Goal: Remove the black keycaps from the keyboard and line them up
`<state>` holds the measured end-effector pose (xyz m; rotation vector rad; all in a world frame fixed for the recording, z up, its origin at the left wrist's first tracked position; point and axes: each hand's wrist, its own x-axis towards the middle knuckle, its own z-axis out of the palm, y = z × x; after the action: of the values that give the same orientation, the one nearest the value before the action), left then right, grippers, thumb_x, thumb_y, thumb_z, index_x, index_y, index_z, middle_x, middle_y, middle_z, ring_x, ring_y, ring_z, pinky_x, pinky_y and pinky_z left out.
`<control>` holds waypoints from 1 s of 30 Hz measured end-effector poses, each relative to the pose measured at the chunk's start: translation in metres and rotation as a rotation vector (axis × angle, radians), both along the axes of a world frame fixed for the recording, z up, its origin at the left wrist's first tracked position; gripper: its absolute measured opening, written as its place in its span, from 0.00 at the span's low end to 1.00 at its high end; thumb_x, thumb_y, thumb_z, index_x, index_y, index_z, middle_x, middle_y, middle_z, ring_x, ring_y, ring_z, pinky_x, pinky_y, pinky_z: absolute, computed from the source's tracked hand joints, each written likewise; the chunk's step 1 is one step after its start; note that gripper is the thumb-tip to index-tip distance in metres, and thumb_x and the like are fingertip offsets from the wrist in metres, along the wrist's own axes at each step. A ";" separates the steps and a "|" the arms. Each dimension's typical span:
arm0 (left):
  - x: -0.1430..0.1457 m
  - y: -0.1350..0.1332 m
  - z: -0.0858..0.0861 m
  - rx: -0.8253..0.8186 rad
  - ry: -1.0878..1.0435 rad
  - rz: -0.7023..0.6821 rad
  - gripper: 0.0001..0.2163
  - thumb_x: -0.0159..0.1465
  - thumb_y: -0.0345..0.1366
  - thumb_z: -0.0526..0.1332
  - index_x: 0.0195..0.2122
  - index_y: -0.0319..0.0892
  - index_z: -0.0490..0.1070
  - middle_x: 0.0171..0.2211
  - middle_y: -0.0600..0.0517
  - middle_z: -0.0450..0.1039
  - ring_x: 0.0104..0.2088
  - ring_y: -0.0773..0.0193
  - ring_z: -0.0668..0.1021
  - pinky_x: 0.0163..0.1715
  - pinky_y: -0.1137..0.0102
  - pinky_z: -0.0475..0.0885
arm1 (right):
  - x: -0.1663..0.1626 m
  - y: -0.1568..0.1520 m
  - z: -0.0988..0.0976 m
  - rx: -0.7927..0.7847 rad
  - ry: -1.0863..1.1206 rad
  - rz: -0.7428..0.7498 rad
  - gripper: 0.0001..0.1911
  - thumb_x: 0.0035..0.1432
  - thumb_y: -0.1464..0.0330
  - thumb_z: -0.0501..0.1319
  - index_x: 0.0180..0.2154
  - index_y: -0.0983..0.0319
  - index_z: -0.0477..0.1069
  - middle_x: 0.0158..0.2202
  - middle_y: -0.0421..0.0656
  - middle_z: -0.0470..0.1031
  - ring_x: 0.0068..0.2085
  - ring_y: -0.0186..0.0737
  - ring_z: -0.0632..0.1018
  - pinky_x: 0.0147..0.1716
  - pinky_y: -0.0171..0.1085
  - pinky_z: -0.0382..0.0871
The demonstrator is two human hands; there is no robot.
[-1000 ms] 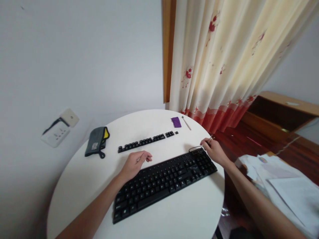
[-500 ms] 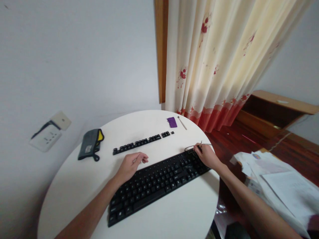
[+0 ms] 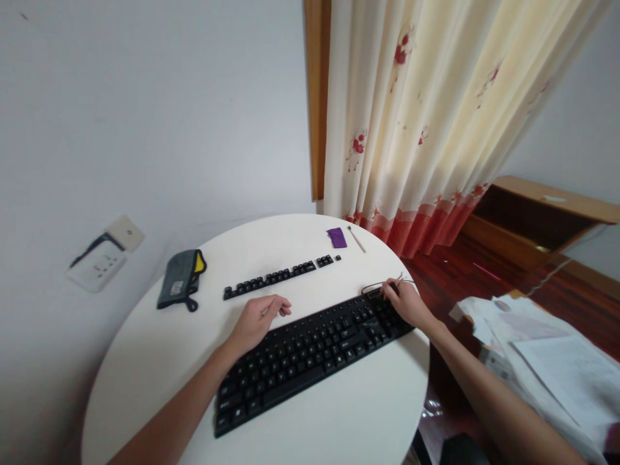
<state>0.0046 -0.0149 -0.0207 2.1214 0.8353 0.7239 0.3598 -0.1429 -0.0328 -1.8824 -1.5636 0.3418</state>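
Observation:
A black keyboard lies slantwise on the round white table. Its top row shows no keycaps. My right hand is over the keyboard's far right corner, fingers pinched on a small black tool with thin wire tips, apparently a keycap puller. Over the keyboard's upper left edge rests my left hand, its fingers curled in; whether something small is inside I cannot make out. Behind the keyboard, loose black keycaps stand in a line. The keyboard's cable curves near my right hand.
A grey pouch with a yellow patch lies at the table's left. Farther back are a purple cloth and a thin brush. Papers are piled to the right, beyond the table edge. A flowered curtain hangs behind.
The view has shifted slightly, so everything sits a little farther right. The wire tips at my right hand now point more to the right. My left hand keeps its pose.

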 end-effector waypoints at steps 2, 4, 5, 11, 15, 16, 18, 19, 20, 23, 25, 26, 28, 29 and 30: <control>0.000 -0.001 0.001 0.001 -0.005 -0.002 0.18 0.69 0.43 0.50 0.36 0.38 0.75 0.30 0.49 0.78 0.32 0.63 0.79 0.37 0.69 0.73 | 0.005 0.004 -0.004 0.002 0.120 -0.015 0.18 0.63 0.62 0.49 0.29 0.63 0.71 0.23 0.41 0.73 0.25 0.37 0.73 0.28 0.34 0.64; 0.000 -0.001 0.002 0.000 -0.011 -0.002 0.17 0.69 0.43 0.50 0.36 0.38 0.75 0.30 0.49 0.78 0.32 0.63 0.79 0.37 0.69 0.73 | 0.010 0.007 -0.008 0.001 0.221 -0.023 0.18 0.62 0.61 0.49 0.28 0.64 0.71 0.21 0.41 0.73 0.22 0.35 0.71 0.25 0.34 0.63; 0.000 -0.001 0.002 0.000 -0.014 -0.002 0.17 0.69 0.43 0.50 0.36 0.38 0.75 0.30 0.49 0.78 0.32 0.63 0.79 0.37 0.69 0.73 | 0.012 0.009 -0.010 -0.001 0.271 -0.030 0.18 0.62 0.61 0.50 0.28 0.64 0.71 0.21 0.41 0.73 0.20 0.35 0.70 0.23 0.34 0.63; 0.001 -0.002 0.004 0.001 -0.026 -0.009 0.17 0.69 0.42 0.50 0.35 0.38 0.75 0.30 0.49 0.78 0.32 0.63 0.78 0.36 0.69 0.73 | 0.016 0.011 -0.003 0.003 0.482 -0.057 0.20 0.61 0.57 0.52 0.27 0.65 0.70 0.20 0.42 0.72 0.18 0.33 0.69 0.18 0.32 0.61; 0.002 -0.004 0.005 0.001 -0.029 -0.006 0.15 0.68 0.42 0.52 0.35 0.39 0.75 0.31 0.50 0.78 0.33 0.63 0.78 0.37 0.69 0.72 | -0.011 0.014 0.018 0.101 0.486 -0.015 0.20 0.61 0.57 0.53 0.26 0.64 0.70 0.19 0.41 0.72 0.18 0.32 0.69 0.18 0.31 0.61; 0.003 -0.004 0.005 0.003 -0.029 -0.003 0.15 0.68 0.42 0.53 0.35 0.39 0.75 0.31 0.50 0.78 0.33 0.63 0.78 0.38 0.69 0.72 | -0.023 0.015 0.023 0.120 0.503 0.009 0.19 0.61 0.58 0.53 0.26 0.64 0.70 0.19 0.40 0.71 0.19 0.32 0.69 0.18 0.31 0.61; 0.004 -0.006 0.007 0.010 -0.029 0.002 0.12 0.66 0.42 0.57 0.36 0.40 0.76 0.33 0.49 0.78 0.35 0.62 0.78 0.39 0.69 0.72 | -0.050 0.020 0.034 0.144 0.546 0.078 0.18 0.61 0.58 0.54 0.27 0.64 0.70 0.21 0.40 0.72 0.20 0.31 0.69 0.19 0.31 0.61; 0.005 -0.007 0.008 0.013 -0.033 0.001 0.11 0.64 0.42 0.59 0.37 0.40 0.76 0.34 0.49 0.78 0.36 0.62 0.78 0.40 0.68 0.72 | -0.065 0.023 0.039 0.147 0.567 0.118 0.18 0.62 0.58 0.53 0.28 0.63 0.70 0.21 0.40 0.72 0.20 0.31 0.69 0.19 0.31 0.61; 0.006 -0.008 0.009 0.015 -0.041 -0.003 0.11 0.64 0.41 0.60 0.38 0.40 0.76 0.36 0.49 0.78 0.36 0.62 0.78 0.40 0.68 0.72 | -0.080 0.026 0.043 0.150 0.583 0.162 0.17 0.62 0.59 0.53 0.28 0.63 0.70 0.22 0.40 0.72 0.21 0.31 0.69 0.20 0.30 0.61; 0.007 -0.011 0.011 -0.043 -0.102 -0.049 0.11 0.62 0.39 0.62 0.43 0.40 0.75 0.41 0.47 0.77 0.38 0.62 0.78 0.41 0.67 0.73 | -0.121 0.037 0.051 0.166 0.617 0.274 0.17 0.63 0.60 0.53 0.28 0.63 0.70 0.23 0.40 0.72 0.22 0.31 0.70 0.22 0.30 0.62; 0.007 -0.013 0.011 -0.108 -0.168 -0.090 0.14 0.60 0.37 0.64 0.47 0.39 0.73 0.43 0.45 0.76 0.40 0.61 0.77 0.43 0.65 0.73 | -0.142 0.045 0.051 0.169 0.632 0.333 0.17 0.63 0.60 0.54 0.27 0.63 0.70 0.24 0.40 0.72 0.22 0.31 0.70 0.22 0.30 0.63; 0.007 -0.013 0.010 -0.136 -0.203 -0.100 0.15 0.60 0.37 0.65 0.48 0.39 0.72 0.44 0.44 0.75 0.40 0.60 0.77 0.44 0.64 0.74 | -0.151 0.048 0.050 0.171 0.639 0.357 0.17 0.63 0.60 0.54 0.27 0.63 0.70 0.24 0.40 0.72 0.23 0.31 0.70 0.23 0.30 0.63; 0.006 -0.012 0.008 -0.184 -0.255 -0.115 0.15 0.59 0.36 0.66 0.47 0.39 0.73 0.44 0.44 0.74 0.42 0.59 0.77 0.45 0.63 0.74 | -0.163 0.054 0.046 0.175 0.656 0.390 0.18 0.63 0.59 0.53 0.27 0.63 0.70 0.24 0.40 0.72 0.23 0.31 0.70 0.23 0.31 0.64; 0.005 -0.011 0.007 -0.199 -0.270 -0.115 0.14 0.59 0.36 0.66 0.45 0.38 0.73 0.44 0.44 0.74 0.43 0.58 0.77 0.45 0.63 0.74 | -0.168 0.056 0.043 0.176 0.661 0.394 0.18 0.64 0.59 0.52 0.28 0.63 0.70 0.25 0.40 0.72 0.23 0.32 0.70 0.23 0.31 0.64; 0.004 -0.010 0.005 -0.208 -0.277 -0.111 0.13 0.59 0.36 0.66 0.44 0.38 0.73 0.44 0.44 0.74 0.43 0.58 0.77 0.46 0.63 0.74 | -0.171 0.058 0.040 0.182 0.660 0.385 0.19 0.64 0.59 0.52 0.28 0.62 0.71 0.25 0.40 0.72 0.23 0.32 0.71 0.24 0.31 0.64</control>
<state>0.0089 -0.0253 -0.0153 1.8165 0.6103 0.8122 0.1891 -0.0850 0.0073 -1.1465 -1.4116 0.8585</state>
